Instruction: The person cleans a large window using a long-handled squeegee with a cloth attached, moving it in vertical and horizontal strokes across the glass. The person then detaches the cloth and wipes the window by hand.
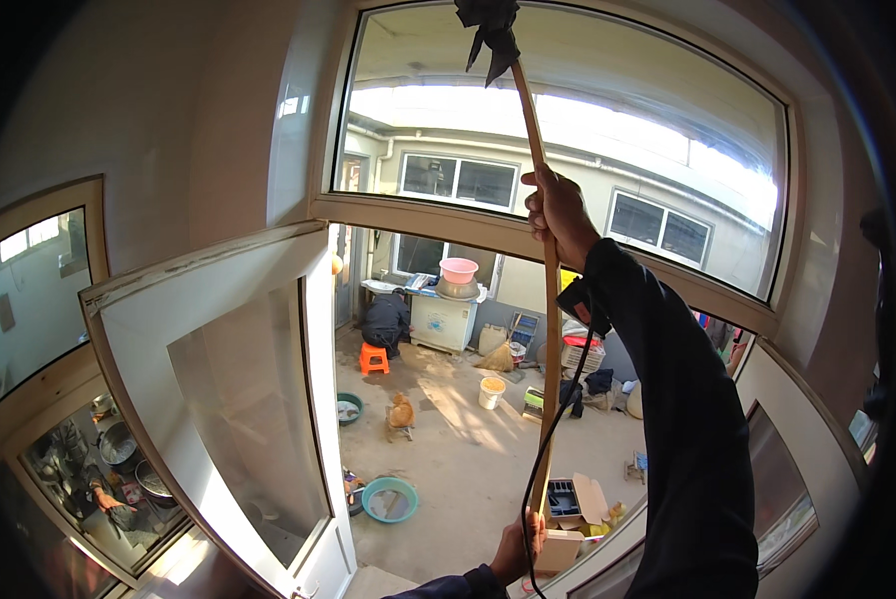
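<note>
Both my hands grip a long, narrow wooden stick [552, 337] held nearly upright. My right hand [564, 217] is wrapped around it high up, in front of the window frame's crossbar. Farther down, my left hand [515, 550] holds the stick near its visible lower end. A dark, ragged cloth [495, 34] is fixed at the top of the stick, in front of the transom window pane [657, 112]; its upper part is cut off by the picture's edge. A black cable [567, 404] hangs from a small black device [586, 305] by my right wrist and passes my left hand.
An open white door leaf [137, 292] stands left, another door leaf [785, 419] right. Outside, a person [388, 318] crouches by an orange stool [373, 359]. A green basin [390, 500], a white bucket [491, 397], an orange-furred animal [400, 412] and an opened cardboard box [556, 552] are in the yard.
</note>
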A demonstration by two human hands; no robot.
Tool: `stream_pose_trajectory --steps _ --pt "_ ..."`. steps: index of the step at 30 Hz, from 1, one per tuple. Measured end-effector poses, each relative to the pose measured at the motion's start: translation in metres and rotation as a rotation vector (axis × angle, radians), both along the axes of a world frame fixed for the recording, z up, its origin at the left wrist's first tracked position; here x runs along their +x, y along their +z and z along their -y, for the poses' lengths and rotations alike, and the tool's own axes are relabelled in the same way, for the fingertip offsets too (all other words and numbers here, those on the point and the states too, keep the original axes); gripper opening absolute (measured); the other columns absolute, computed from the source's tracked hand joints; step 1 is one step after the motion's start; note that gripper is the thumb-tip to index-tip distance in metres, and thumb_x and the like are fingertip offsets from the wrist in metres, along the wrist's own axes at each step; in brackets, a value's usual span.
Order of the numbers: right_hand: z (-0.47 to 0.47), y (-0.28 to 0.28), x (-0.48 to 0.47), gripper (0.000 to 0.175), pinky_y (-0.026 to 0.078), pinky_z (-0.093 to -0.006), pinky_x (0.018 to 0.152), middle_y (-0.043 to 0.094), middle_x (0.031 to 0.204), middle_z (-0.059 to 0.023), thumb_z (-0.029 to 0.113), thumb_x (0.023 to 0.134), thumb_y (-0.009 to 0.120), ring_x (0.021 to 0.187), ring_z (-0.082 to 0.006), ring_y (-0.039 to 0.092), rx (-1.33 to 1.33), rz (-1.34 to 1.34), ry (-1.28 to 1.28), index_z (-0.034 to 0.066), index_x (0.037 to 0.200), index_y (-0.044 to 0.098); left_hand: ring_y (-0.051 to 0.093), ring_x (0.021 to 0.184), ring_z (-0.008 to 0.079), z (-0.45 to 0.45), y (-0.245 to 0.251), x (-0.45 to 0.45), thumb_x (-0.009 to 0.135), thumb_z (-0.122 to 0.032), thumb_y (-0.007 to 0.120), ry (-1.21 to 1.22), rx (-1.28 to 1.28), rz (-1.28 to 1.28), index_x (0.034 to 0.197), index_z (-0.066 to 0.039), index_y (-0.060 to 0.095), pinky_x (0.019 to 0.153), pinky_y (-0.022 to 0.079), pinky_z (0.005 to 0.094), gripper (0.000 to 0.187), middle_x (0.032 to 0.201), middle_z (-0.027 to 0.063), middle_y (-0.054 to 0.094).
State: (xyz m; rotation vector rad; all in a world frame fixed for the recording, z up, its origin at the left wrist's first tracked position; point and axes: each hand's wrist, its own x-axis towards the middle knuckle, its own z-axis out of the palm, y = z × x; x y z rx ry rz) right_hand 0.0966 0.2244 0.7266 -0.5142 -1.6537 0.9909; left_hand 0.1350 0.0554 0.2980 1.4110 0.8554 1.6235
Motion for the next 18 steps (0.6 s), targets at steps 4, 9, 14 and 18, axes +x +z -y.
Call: stream_pose_trajectory --steps 4,9,14,18 --pt "0.005 -0.007 0.027 0.040 0.033 -0.0226 0.041 0.039 0.064 0.0036 0.040 0.102 0.037 0.045 -0.0045 0.034 0.010 -0.028 -0.027 0.0033 0.110 0.050 0.037 0.052 0.0062 0.002 -0.008 0.010 0.095 -0.064 0.026 -0.028 -0.042 -0.023 0.085 -0.007 0.041 0.046 0.033 0.0232 0.060 0.062 -0.0019 0.037" --pt "0.008 -0.014 0.033 0.039 0.032 -0.0237 0.038 0.039 0.061 0.0028 0.041 0.102 0.039 0.043 -0.0058 0.035 0.023 -0.053 -0.051 0.0040 0.104 0.050 0.035 0.052 0.0063 0.001 -0.019 0.017 0.095 -0.064 0.028 -0.240 -0.152 0.169 0.087 -0.008 0.041 0.046 0.031 0.0229 0.057 0.063 -0.0014 0.037" --pt "0.022 -0.019 0.007 0.041 0.032 -0.0226 0.038 0.040 0.063 0.0035 0.043 0.101 0.040 0.044 -0.0046 0.036 0.040 -0.014 -0.082 0.0043 0.109 0.052 0.034 0.051 0.0066 0.005 -0.019 0.005 0.095 -0.063 0.032 -0.210 -0.137 0.241 0.088 -0.009 0.042 0.045 0.029 0.0224 0.055 0.063 -0.0013 0.037" --pt "0.033 -0.017 -0.029 0.043 0.034 -0.0224 0.037 0.040 0.063 0.0028 0.044 0.101 0.041 0.044 -0.0050 0.038 0.034 0.025 0.004 0.0033 0.109 0.051 0.037 0.047 0.0079 0.013 -0.011 -0.008 0.094 -0.067 0.028 -0.190 -0.125 0.264 0.082 -0.008 0.045 0.042 0.030 0.0233 0.062 0.059 -0.0007 0.037"
